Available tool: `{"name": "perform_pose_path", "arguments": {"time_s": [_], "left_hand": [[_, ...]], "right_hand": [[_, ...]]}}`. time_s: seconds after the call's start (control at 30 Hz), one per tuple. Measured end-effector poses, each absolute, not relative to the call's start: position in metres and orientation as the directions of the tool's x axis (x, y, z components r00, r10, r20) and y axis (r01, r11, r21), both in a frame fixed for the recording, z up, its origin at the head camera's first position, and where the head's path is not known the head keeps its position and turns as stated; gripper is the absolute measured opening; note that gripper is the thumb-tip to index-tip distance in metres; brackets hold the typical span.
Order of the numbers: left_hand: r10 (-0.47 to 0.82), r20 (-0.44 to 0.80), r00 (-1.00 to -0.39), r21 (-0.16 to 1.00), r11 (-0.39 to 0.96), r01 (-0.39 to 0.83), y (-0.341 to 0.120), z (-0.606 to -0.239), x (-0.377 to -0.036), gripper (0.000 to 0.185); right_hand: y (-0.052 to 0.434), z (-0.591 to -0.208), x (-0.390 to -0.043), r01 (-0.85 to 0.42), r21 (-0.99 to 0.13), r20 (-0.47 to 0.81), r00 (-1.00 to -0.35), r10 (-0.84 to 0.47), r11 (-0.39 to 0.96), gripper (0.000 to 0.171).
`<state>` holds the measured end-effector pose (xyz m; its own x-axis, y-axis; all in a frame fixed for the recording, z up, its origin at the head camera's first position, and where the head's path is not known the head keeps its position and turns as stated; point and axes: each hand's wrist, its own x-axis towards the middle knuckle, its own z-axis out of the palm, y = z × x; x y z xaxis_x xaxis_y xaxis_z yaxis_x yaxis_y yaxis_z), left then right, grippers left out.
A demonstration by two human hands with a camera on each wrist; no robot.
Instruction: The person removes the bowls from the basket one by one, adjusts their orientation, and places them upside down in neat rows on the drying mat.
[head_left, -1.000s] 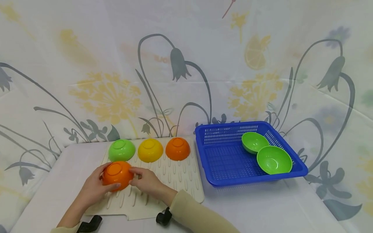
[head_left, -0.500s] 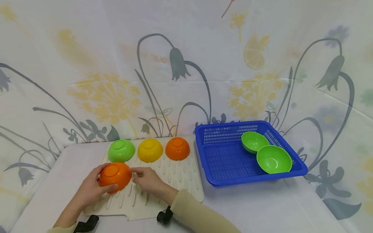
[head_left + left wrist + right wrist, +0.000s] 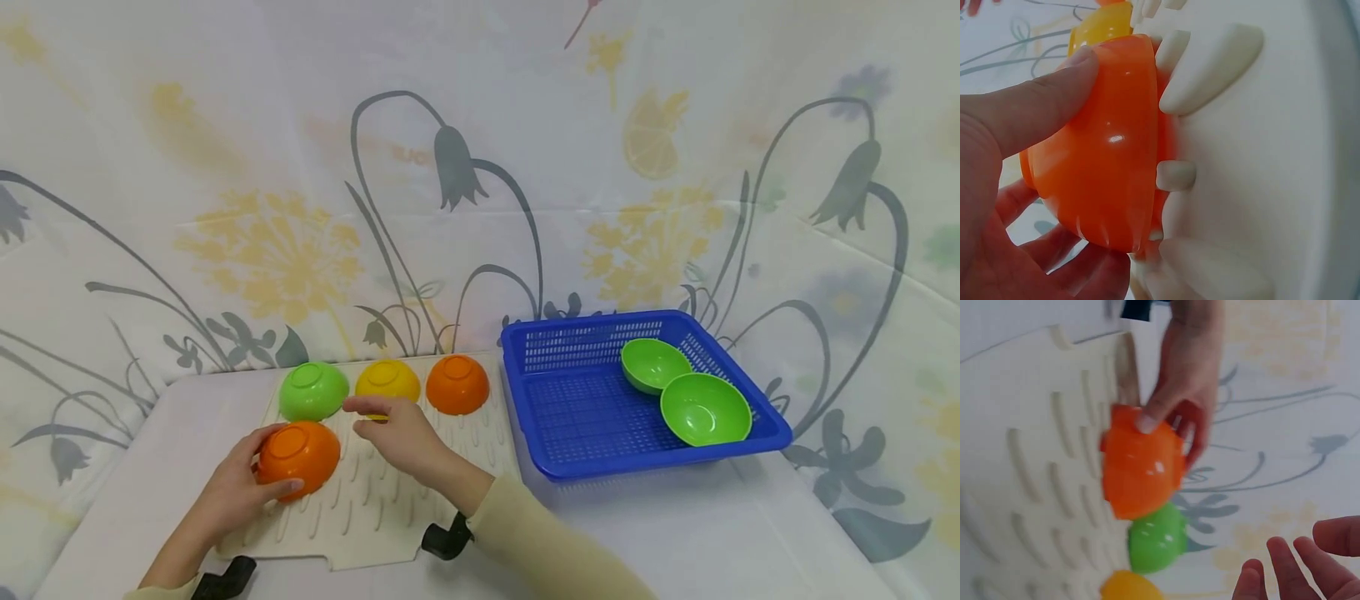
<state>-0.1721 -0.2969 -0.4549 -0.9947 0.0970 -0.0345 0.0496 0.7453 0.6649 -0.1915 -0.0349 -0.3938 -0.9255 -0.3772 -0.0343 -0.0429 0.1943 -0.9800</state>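
The left hand grips an upturned orange bowl at the near left of the ribbed cream mat. The right hand hovers relaxed and empty near the yellow bowl. No writing can be read anywhere.

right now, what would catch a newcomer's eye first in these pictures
Probably the upturned orange bowl at the near left of the ribbed cream drying mat, gripped by the left hand; the right hand hovers open beside it. Behind sit green, yellow and orange bowls in a row. To the right, a bright blue basket holds two green bowls open side up.
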Motion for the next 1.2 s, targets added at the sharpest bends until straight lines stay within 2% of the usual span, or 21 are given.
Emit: {"name": "perform_pose_path", "arguments": {"time_s": [0.33, 0.53, 0.83, 1.2], "left_hand": [[0.099, -0.032, -0.995, 0.678, 0.733, 0.051, -0.297, -0.453, -0.173, 0.092], [0.090, -0.050, -0.995, 0.676, 0.737, 0.033, -0.298, -0.453, -0.175, 0.094], [0.095, -0.061, -0.994, 0.672, 0.740, 0.030, -0.300, -0.452, -0.177, 0.093], [0.087, -0.072, -0.994, 0.688, 0.725, 0.014, -0.297, -0.456, -0.174, 0.091]], "right_hand": [[0.017, -0.328, -0.199, -0.186, -0.975, 0.121, -0.901, -0.417, 0.118, 0.034], [0.066, -0.301, -0.215, -0.252, -0.948, 0.172, -0.918, -0.356, 0.193, 0.033], [0.149, -0.285, -0.248, -0.243, -0.925, 0.150, -0.940, -0.305, 0.292, 0.032], [0.272, -0.301, -0.268, -0.195, -0.810, 0.076, -0.970, -0.231, 0.553, 0.039]]}}
